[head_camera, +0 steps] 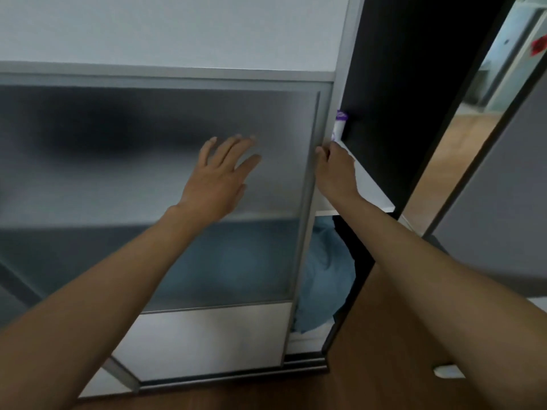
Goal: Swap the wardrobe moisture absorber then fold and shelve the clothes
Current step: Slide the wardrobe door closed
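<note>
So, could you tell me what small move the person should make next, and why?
Probably slide the sliding door further left: the right hand grips its edge, the left hand lies flat on its frosted panel, and the purple-and-white moisture absorber on the white shelf is half hidden behind the frame.

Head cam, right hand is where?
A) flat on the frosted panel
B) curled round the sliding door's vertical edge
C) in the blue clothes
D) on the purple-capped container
B: the right hand has its fingers curled round the door edge, while the left hand lies flat and open on the frosted panel.
</note>
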Tool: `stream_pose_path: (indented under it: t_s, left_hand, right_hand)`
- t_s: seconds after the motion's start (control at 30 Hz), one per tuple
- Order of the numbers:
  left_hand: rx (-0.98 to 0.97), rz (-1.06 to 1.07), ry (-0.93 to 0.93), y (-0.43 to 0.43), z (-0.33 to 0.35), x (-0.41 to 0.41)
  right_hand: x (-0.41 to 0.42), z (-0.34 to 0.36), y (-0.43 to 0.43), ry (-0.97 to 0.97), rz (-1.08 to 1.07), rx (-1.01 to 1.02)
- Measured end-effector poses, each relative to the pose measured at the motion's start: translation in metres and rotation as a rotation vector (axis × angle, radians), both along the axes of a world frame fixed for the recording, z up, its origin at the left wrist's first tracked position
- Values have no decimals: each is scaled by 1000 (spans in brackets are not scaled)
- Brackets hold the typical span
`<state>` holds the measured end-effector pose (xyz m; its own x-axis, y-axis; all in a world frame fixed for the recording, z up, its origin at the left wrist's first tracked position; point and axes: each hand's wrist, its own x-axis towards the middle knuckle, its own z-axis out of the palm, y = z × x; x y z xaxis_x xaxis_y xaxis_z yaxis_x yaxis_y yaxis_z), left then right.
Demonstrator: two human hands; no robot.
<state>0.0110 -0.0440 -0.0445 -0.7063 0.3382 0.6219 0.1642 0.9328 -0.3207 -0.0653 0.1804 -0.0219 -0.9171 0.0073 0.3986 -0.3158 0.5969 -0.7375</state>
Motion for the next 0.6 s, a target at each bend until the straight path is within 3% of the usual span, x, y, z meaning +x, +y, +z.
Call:
stream_pose_path:
  t_s: [0.3,0.47,0.6]
  left_hand:
    - [-190,53,-12,45,-15,-29]
    - [-257,114,-72,73,-21,-41]
    - [-289,169,-110,93,-25,-45]
  right_hand:
    - [-15,-9,94,32,-315,-59]
    - [-42,0,140,-180,-298,-234]
    - [-49,-3,152,-248,-319,-160]
